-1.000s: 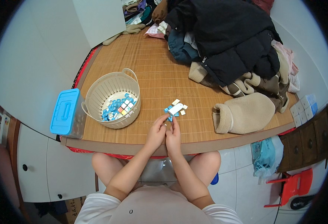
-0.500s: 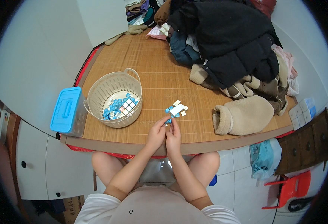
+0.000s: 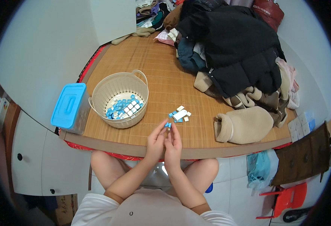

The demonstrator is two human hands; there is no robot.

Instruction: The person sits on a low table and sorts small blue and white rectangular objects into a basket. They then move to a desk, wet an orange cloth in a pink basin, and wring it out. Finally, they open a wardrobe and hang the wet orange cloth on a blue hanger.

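My left hand (image 3: 156, 142) and my right hand (image 3: 173, 147) meet above the near edge of the mat, fingertips close together. Between them are small blue-and-white tiles (image 3: 167, 125), pinched by the fingers of both hands; their exact number is hard to make out. Just beyond the fingertips, a white oblong piece (image 3: 179, 115) lies on several more blue and white tiles (image 3: 186, 119). To the left, a beige perforated basket (image 3: 112, 83) with two handles holds a loose heap of blue and white tiles (image 3: 124, 108), some of them lined up in a white-faced block.
A clear box with a blue lid (image 3: 69, 106) stands left of the basket on the bamboo mat (image 3: 165, 90). At the right lie a beige fleece item (image 3: 244, 124) and a clothes pile topped by a black jacket (image 3: 237, 41). A red chair (image 3: 289, 201) stands on the floor.
My hands have parted slightly at the fingertips and turned, so the blue tiles between them show more. The whole view has shifted a little; the basket and loose tiles stay in place.
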